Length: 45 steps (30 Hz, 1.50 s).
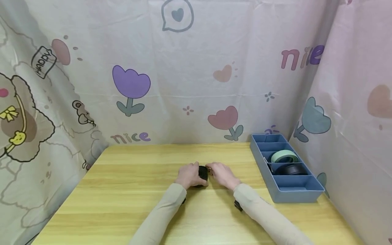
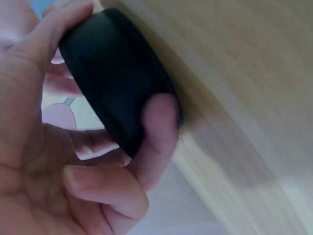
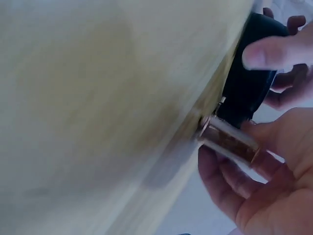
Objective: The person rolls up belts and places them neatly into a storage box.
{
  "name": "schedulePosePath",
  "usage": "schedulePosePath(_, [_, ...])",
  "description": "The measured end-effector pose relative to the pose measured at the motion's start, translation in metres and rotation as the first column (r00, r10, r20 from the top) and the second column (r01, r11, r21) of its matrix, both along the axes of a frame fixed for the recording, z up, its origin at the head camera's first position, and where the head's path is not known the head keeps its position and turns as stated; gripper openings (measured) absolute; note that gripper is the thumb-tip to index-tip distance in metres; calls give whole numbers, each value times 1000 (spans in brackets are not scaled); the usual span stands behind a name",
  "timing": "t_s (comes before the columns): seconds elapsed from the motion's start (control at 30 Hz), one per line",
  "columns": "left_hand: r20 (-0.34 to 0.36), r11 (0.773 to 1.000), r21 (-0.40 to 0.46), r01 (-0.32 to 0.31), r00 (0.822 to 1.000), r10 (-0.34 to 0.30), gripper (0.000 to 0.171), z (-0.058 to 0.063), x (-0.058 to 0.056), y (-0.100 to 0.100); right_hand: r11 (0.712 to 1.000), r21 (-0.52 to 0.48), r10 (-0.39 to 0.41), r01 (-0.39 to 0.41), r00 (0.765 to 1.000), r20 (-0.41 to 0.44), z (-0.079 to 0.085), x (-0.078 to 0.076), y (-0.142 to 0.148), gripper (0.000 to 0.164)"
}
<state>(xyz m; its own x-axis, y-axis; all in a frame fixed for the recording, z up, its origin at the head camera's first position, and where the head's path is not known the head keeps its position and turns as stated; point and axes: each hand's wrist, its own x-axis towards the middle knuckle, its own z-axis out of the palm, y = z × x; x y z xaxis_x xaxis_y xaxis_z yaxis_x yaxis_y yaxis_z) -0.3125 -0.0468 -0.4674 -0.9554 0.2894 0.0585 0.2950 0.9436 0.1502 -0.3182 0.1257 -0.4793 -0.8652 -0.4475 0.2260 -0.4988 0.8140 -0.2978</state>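
Observation:
A black belt [image 1: 202, 172], wound into a tight coil, stands on edge or lies at the middle of the wooden table; which of the two is hard to tell from the head view. My left hand [image 1: 190, 175] grips the coil from the left, thumb and fingers around its smooth outer side [image 2: 115, 73]. From the right, my right hand [image 1: 225, 176] pinches the belt's shiny copper-coloured buckle [image 3: 230, 139] between thumb and fingers. The buckle sits at the outer end of the coil, close to the tabletop.
At the table's right side stands a blue-grey divided box [image 1: 301, 194]. A rolled pale green belt [image 1: 283, 154] and a rolled black belt [image 1: 291, 169] occupy two of its compartments. Behind the wooden table [image 1: 128, 197] hangs a printed curtain [image 1: 183, 61].

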Motion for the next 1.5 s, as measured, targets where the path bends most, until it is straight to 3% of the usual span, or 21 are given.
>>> schedulePosePath(0.1, [-15,998,63,-11,1000,12,75,0,0,2,999,-7,32,-31,999,8,3,-1,-2,20])
schedulePosePath(0.23, [16,992,126,14,1000,-16,72,2,3,1,998,-12,64,-64,996,64,6,-1,-2,19])
schedulePosePath(0.33, [94,987,154,49,994,-64,74,6,5,-2,995,-20,95,-94,991,99,8,0,-1,20])
schedulePosePath(0.47, [230,978,196,70,966,-115,74,12,6,-9,992,-22,125,-123,987,104,8,1,-1,19])
schedulePosePath(0.6, [268,969,237,74,953,-139,69,15,6,-12,992,-27,122,-120,988,91,8,1,-2,19])
schedulePosePath(0.73, [212,967,240,85,968,-138,63,15,6,-11,994,-45,108,-104,991,83,8,2,-4,27])
schedulePosePath(0.83, [146,977,191,93,982,-122,65,14,7,-8,993,-84,90,-81,990,110,8,5,-3,36])
schedulePosePath(1.03, [72,982,126,139,986,-149,70,8,7,-7,975,-215,-8,56,976,219,9,7,4,49])
schedulePosePath(1.17, [24,975,77,209,977,-212,79,7,4,-5,967,-243,-1,82,949,314,9,2,11,43])
schedulePosePath(1.3, [-46,960,-11,280,959,-281,91,10,4,-1,938,-322,26,132,896,444,11,-1,19,30])
schedulePosePath(1.37, [-86,947,-63,314,944,-318,91,11,3,1,927,-340,28,157,877,480,11,-1,22,31])
schedulePosePath(1.5, [-168,927,-130,352,913,-371,82,14,6,6,937,-320,35,137,877,479,11,-2,23,33])
